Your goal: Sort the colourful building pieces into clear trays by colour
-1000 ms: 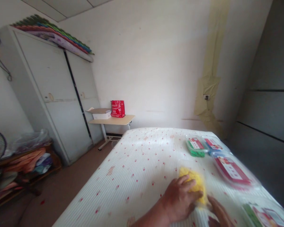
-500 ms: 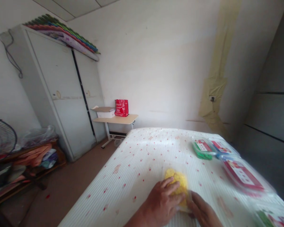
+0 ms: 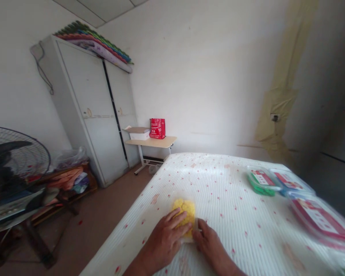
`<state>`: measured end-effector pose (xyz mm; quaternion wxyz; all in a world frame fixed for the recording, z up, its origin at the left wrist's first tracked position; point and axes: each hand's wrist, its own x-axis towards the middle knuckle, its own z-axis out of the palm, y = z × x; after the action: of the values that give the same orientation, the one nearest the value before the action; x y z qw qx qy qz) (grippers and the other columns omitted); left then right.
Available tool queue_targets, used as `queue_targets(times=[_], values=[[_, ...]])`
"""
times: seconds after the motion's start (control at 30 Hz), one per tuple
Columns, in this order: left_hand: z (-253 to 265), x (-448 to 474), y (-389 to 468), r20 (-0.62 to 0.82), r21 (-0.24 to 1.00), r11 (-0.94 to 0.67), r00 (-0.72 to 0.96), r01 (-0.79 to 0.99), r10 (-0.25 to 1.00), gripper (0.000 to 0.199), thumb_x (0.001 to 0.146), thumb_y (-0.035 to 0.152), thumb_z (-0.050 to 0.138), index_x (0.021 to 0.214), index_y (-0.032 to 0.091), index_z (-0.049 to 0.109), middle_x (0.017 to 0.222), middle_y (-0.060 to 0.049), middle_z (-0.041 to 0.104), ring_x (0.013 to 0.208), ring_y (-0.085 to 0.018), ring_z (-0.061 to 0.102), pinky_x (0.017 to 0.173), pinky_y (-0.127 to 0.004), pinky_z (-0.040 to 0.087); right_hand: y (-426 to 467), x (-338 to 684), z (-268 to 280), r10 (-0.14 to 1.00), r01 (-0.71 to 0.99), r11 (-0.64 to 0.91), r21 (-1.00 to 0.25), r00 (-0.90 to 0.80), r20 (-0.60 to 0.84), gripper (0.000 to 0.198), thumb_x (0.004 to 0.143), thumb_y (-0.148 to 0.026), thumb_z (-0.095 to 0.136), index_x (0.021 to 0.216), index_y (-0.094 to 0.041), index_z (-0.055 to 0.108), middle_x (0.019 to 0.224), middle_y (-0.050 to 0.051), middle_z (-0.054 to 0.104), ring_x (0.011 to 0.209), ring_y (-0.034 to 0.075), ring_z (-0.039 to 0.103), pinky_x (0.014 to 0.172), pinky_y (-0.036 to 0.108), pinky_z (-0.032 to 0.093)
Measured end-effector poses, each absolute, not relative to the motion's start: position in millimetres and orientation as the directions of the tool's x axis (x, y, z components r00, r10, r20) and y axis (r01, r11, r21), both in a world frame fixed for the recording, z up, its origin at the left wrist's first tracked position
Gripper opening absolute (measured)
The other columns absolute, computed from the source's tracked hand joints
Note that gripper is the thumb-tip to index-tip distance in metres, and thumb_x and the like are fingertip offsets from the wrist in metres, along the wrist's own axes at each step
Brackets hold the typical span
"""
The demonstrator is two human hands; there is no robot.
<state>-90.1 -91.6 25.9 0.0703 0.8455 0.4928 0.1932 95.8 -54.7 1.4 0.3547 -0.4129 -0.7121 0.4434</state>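
Since the earlier frame the yellow packet (image 3: 189, 209) has slid left, away from the green box (image 3: 263, 181), both sets of fingers going with it; my view has swung left too. Left fingers (image 3: 179, 219) lie spread over its top, not clenched; thumb hidden, so I can't tell if they grip. Right fingers (image 3: 200, 237) curl at its right edge, touching; pinching or not, I can't tell. Step in hand, as I read it: positioning the packet on the spotted cover (image 3: 224, 218). Next move, I'd judge, calls for light left pressure, right fingers guiding that edge. Cover's left edge runs near the left fingers. Most room lies ahead of the fingers. Well right of them: blue box (image 3: 294, 183), red box (image 3: 322, 219).
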Motion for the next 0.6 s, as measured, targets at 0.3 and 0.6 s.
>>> queue_targets(times=[0.3, 0.6], values=[[35, -127, -96, 0.235, 0.493, -0.431, 0.361, 0.756, 0.902, 0.064, 0.066, 0.014, 0.061, 0.124, 0.042, 0.051, 0.139, 0.003, 0.046, 0.131, -0.029, 0.035, 0.110, -0.056, 0.007, -56, 60, 4, 0.895, 0.201, 0.248, -0.948, -0.423, 0.145, 0.020, 0.084, -0.033, 0.041, 0.087, -0.016, 0.052, 0.081, 0.004, 0.063, 0.071, 0.015, 0.057, 0.063, 0.025, 0.045], [40, -130, -83, 0.376, 0.843, -0.320, -0.049, 0.432, 0.925, 0.043, 0.075, 0.029, 0.060, 0.117, 0.027, 0.061, 0.135, -0.003, 0.051, 0.132, -0.026, 0.034, 0.113, -0.044, 0.013, -57, 61, 9, 0.883, 0.166, 0.218, -0.962, -0.454, 0.121, 0.027, 0.085, -0.034, 0.042, 0.100, -0.015, 0.052, 0.093, 0.008, 0.065, 0.081, 0.018, 0.061, 0.069, 0.028, 0.047]])
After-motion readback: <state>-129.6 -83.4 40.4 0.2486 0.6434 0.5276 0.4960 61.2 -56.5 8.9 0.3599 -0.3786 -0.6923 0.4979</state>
